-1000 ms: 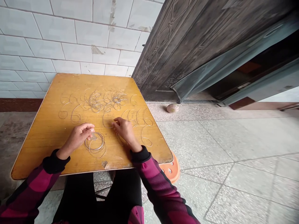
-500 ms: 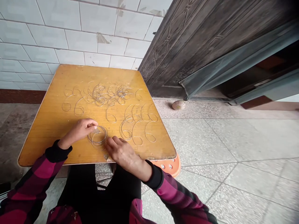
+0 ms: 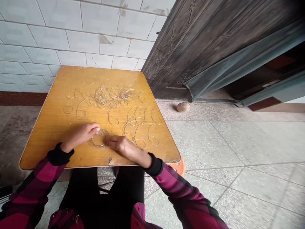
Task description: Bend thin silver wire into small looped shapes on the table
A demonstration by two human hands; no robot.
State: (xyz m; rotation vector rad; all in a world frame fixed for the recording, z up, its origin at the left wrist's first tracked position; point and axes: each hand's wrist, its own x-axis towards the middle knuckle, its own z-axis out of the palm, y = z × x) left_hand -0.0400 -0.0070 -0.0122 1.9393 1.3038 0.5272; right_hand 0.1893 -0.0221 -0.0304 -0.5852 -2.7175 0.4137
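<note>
- Pinching the wire coil [image 3: 98, 146] at its upper edge, the left hand [image 3: 87, 132] had its thumb and forefinger pressed together.
- At the coil's right side was the right hand [image 3: 124, 147], fingers bunched closely — whether they gripped a strand, I could not tell.
- Between the hands, the coil formed a loose ring of several thin strands, near the front edge of the yellow-brown table [image 3: 50, 136].
- Just beyond the right hand, a group of curled wires [image 3: 140, 124] lay toward the table's right edge, some overlapping.
- Farther from the person, a lone curl [image 3: 114, 124] lay nearer the middle.
- Behind that spread a wire tangle [image 3: 103, 97] — densest at its centre, with separate curls at its left.
- Past the table's front right corner showed an orange stool [image 3: 180, 167], partly hidden.
- Outward still, a rounded object [image 3: 183, 107] sat on the floor near a dark door [image 3: 171, 60].
</note>
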